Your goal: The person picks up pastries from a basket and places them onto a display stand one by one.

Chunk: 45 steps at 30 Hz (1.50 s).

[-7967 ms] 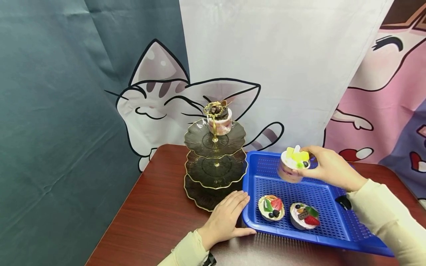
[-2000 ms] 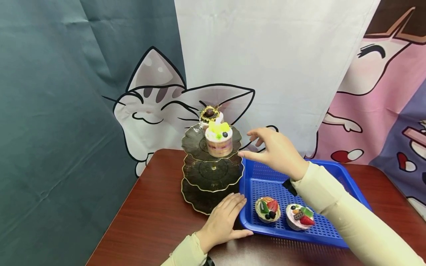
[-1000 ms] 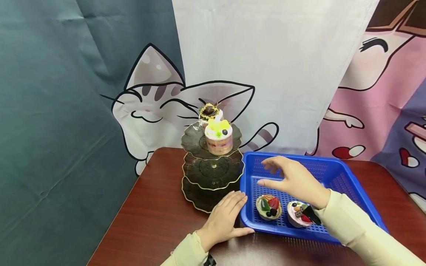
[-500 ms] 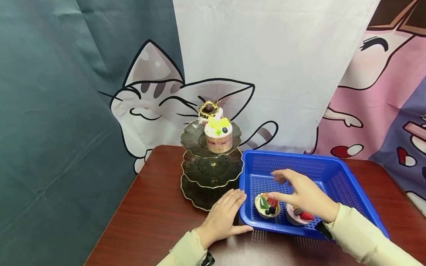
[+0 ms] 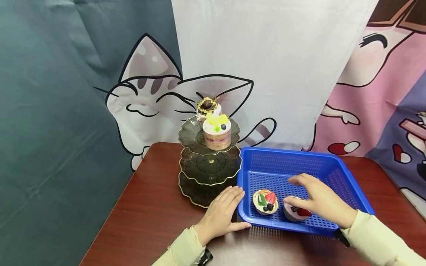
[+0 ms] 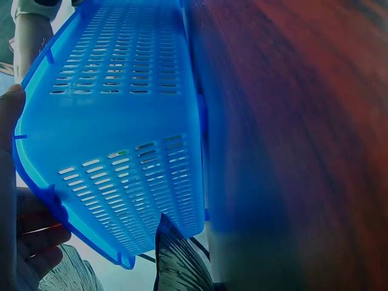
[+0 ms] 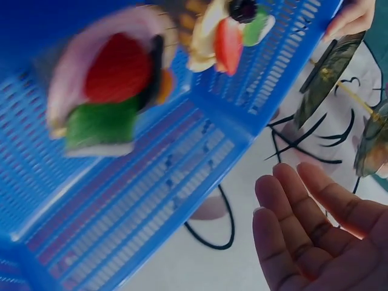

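Observation:
My left hand (image 5: 220,212) rests with straight fingers at the near left corner of a blue plastic basket (image 5: 289,150). Over the basket my right hand (image 5: 324,201) is spread and holds nothing; its thumb overlaps a small pink-cream tart (image 5: 291,213) in the head view. That tart carries a red strawberry slice (image 7: 120,68) and a green piece, blurred in the right wrist view. Left of it sits a fruit tart (image 5: 265,202) with strawberry, kiwi and dark berries. On the tiered stand's top plate is a layered dessert cup (image 5: 217,137) topped with yellow fruit.
The three-tier dark glass stand (image 5: 210,168) with gold rims is close to the basket's left side. Behind the yellow-topped cup, a chocolate-topped dessert cup (image 5: 217,110) shares the top plate. A printed cloth (image 5: 283,66) hangs behind the wooden table (image 5: 139,218).
The yellow-topped cup, held over the basket by my right hand earlier, now stands on the top plate. That hand has let go and come down to the pink-cream tart. My left hand stays put.

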Available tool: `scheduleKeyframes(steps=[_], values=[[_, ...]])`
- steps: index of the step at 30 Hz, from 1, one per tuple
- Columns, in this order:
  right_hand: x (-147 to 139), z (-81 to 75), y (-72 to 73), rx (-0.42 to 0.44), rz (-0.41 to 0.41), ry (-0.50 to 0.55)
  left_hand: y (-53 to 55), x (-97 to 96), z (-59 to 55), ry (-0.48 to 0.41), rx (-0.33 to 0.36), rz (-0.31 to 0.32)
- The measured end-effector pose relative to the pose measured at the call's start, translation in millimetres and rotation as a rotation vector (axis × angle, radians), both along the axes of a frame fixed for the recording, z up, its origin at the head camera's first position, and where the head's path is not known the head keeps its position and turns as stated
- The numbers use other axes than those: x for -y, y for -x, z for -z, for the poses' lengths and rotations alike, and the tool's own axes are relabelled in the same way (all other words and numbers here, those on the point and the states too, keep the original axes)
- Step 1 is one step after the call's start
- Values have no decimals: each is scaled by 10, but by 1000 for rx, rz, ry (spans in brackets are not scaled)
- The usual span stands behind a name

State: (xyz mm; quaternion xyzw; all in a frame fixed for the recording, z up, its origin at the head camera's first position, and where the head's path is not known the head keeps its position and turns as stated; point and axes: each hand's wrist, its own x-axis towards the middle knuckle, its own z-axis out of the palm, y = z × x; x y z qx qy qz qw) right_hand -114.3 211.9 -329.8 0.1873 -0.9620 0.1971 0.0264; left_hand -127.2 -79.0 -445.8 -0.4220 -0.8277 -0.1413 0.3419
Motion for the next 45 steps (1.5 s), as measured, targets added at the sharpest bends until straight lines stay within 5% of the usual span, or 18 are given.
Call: scheduleKeyframes(steps=[20, 28, 45], values=[[-372, 388, -36, -45, -6, -69, 27, 25, -34, 14, 5, -9], [-431, 568, -4, 15, 19, -89, 26, 25, -45, 18, 7, -10], [-468, 707, 70, 44, -5, -106, 10, 10, -27, 21, 14, -10]])
